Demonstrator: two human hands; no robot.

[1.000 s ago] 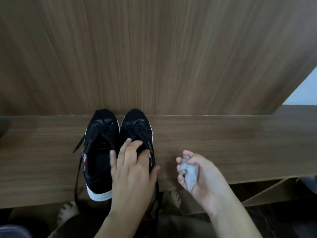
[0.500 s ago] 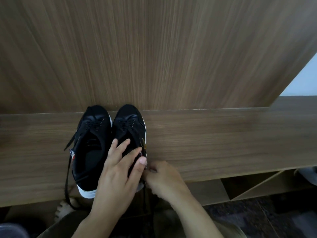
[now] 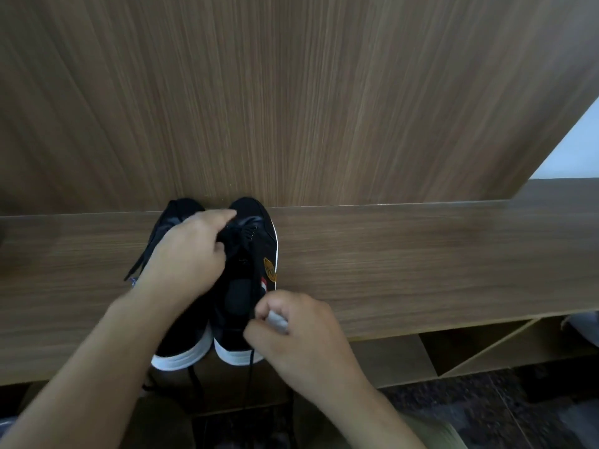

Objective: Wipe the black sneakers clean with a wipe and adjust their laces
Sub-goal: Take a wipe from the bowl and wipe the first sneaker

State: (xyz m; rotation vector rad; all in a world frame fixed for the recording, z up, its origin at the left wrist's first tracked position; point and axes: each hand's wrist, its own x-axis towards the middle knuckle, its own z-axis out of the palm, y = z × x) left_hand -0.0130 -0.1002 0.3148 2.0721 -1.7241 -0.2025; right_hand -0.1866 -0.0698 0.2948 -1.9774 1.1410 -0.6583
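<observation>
Two black sneakers with white soles stand side by side on a wooden shelf, toes against the back panel. My left hand (image 3: pixel 191 251) lies across the left sneaker (image 3: pixel 181 341) and pinches the laces near the toe of the right sneaker (image 3: pixel 241 293). My right hand (image 3: pixel 298 328) is at the right sneaker's heel side, holding a crumpled white wipe (image 3: pixel 277 319) and pinching a black lace (image 3: pixel 251 354) that hangs over the shelf's front edge. Much of the left sneaker is hidden by my left forearm.
The wooden shelf (image 3: pixel 421 260) stretches far to the right, with a tall wooden back panel (image 3: pixel 291 108) behind it. Below the shelf's front edge are lower compartments (image 3: pixel 470 348) and a dark floor. A loose lace (image 3: pixel 139 264) trails from the left sneaker.
My left hand moved forward from the right sneaker's opening to its toe laces. My right hand, which held the wipe off to the right, came in to the sneaker's heel and took a lace.
</observation>
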